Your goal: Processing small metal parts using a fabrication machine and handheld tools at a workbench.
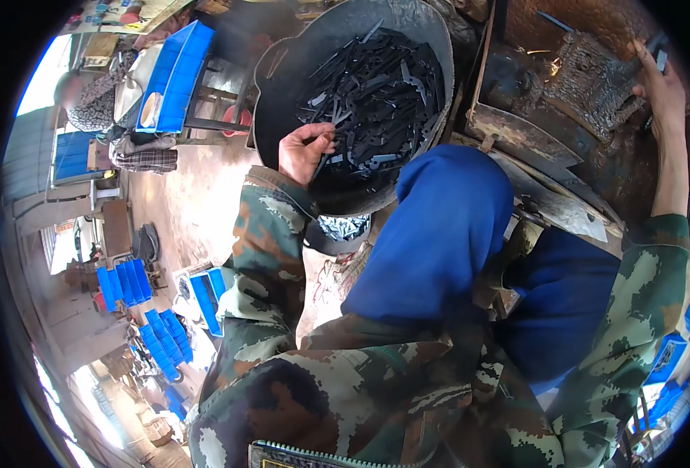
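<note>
A large dark basin (282, 86) holds a heap of flat black metal pieces (392, 97), some with bright edges. My left hand (304, 152) is over the basin's near left side, its thumb and fingers pinched on a thin metal piece (340, 119) at the heap's edge. At the far right, my right hand (665, 92) reaches to a dark, greasy machine (595, 82). Its finger and thumb curve around a dark part there; what they grip is hard to make out.
Below the basin stands a small container of shiny metal bits (343, 226). A worn metal plate (528, 140) edges the machine beside my knee. Blue bins (175, 74) stand at left, near another person (95, 101) seated there. More blue trays (161, 339) lie further back.
</note>
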A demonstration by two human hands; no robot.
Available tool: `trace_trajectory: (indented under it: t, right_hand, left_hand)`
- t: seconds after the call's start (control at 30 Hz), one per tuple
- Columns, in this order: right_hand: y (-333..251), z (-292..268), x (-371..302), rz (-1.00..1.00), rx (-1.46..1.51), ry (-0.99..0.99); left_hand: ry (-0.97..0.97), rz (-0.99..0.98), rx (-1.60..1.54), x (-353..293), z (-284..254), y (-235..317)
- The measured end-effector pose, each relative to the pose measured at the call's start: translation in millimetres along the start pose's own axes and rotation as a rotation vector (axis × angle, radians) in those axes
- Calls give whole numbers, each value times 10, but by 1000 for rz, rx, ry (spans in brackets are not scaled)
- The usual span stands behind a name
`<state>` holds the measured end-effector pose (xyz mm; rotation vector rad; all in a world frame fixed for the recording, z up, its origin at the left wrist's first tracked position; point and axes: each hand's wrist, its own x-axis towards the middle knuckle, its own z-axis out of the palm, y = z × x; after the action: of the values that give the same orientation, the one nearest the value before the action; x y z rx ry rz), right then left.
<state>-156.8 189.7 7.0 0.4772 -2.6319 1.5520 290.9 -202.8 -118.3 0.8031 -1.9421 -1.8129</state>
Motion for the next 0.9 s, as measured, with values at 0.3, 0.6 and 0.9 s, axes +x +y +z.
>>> trace_trajectory:
  t: [0.3, 0.6, 0.9]
  right_hand:
    - [-62, 17, -36, 13, 38, -7]
    - [-63, -30, 22, 12, 24, -10]
    - [-42, 36, -6, 33, 21, -5]
  left_hand:
    - [-205, -27, 732, 39, -117, 156]
    - [-155, 156, 1107, -49, 74, 294]
    - [-319, -260, -244, -251, -40, 228]
